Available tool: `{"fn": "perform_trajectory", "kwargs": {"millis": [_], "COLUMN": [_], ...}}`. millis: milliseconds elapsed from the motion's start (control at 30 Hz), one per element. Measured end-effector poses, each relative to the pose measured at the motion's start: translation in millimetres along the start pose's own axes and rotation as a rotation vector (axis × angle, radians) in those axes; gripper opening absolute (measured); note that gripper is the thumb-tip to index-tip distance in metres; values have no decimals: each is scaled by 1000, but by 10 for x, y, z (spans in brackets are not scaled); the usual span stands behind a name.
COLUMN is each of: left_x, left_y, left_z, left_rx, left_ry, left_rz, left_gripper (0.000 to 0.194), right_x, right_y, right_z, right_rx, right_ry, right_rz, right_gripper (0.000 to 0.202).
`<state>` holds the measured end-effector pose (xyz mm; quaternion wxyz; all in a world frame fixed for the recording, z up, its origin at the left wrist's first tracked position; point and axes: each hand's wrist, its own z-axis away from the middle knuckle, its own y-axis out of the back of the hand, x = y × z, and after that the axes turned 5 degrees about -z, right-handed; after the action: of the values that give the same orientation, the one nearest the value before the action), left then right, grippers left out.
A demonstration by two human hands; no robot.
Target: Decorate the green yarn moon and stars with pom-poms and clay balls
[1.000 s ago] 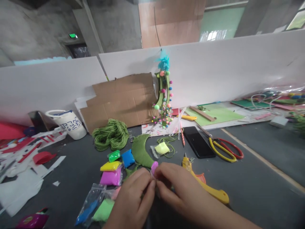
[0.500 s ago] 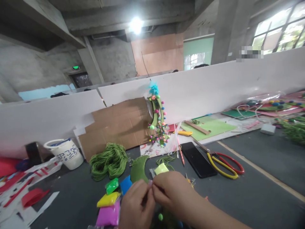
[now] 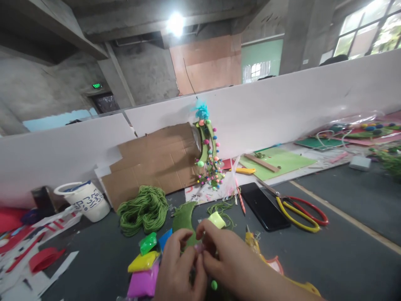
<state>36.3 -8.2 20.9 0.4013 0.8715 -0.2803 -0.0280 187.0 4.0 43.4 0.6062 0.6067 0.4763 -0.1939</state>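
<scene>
Holds both hands low over the tabletop [image 3: 94, 259], close together with the thumbs nearly meeting, and grips a small pink piece [image 3: 198, 247] where the fingertips of both converge. Has the left hand [image 3: 180, 269] upright, back turned outward, index finger arched high, other fingers curled in and thumb pointing up to the piece. Has the right hand [image 3: 222, 246] angled in from the side, index finger bent over the piece, thumb tucked below, right forearm [image 3: 269, 274] slanting down and away. Hides part of the piece behind the fingers.

Just below the right thumb, shows a green ball [image 3: 214, 285]. Just beyond the hands, shows a green crescent [image 3: 183, 217], and next to the right index finger a pale packet [image 3: 218, 220], partly covered.

To the left of the left hand, has blue [image 3: 164, 239], green [image 3: 148, 243], yellow [image 3: 143, 261] and purple packets [image 3: 143, 282], with yarn [image 3: 143, 211] farther off. To the right, has a yellow tool [image 3: 251, 243] partly behind the forearm, then beyond it a phone [image 3: 265, 207] and scissors [image 3: 300, 214].
</scene>
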Motion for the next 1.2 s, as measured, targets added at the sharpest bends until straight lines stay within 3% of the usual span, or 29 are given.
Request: {"fn": "perform_trajectory", "kwargs": {"millis": [100, 200, 267, 367, 433, 500, 600, 733, 867, 933, 1033, 1200], "left_x": [-14, -53, -52, -2, 43, 82, 118, 139, 117, 84, 18, -68], "left_y": [-39, -24, 1, 33, 42, 45, 54, 91, 97, 77, 43, 38], "left_z": [46, 63, 52, 5, -31, -58, -83, -124, -163, -168, -158, -145], "left_rx": [5, -72, -108, -115, -135, -157, -158, -133, -94, -83, -133, -200], "left_ry": [11, 4, 69, 323, 504, 668, 842, 942, 942, 932, 962, 1074], "left_rz": [14, 56, 172, 494, 707, 861, 1010, 1077, 1070, 1129, 1237, 1281], "left_gripper": [15, 14, 15, 10, 45, 63, 51, 42, 29, 31, 37, 40], "right_x": [44, 86, 91, 97, 123, 165, 238, 278, 260, 262, 276, 275], "right_y": [7, 16, 48, 152, 237, 302, 323, 277, 268, 277, 299, 328], "right_z": [-8, -22, -42, -95, -133, -161, -182, -193, -195, -196, -194, -176], "right_rx": [-19, 66, 77, 34, 14, -25, -84, -82, -32, -14, 22, 56], "right_ry": [-12, 68, 59, -48, -85, -95, -96, -45, -66, -31, 85, 154], "right_rz": [-40, 115, 45, -373, -680, -890, -1006, -1021, -1014, -978, -792, -518], "right_gripper": [23, 24, 24, 24, 26, 25, 21, 22, 25, 21, 9, 18]}}
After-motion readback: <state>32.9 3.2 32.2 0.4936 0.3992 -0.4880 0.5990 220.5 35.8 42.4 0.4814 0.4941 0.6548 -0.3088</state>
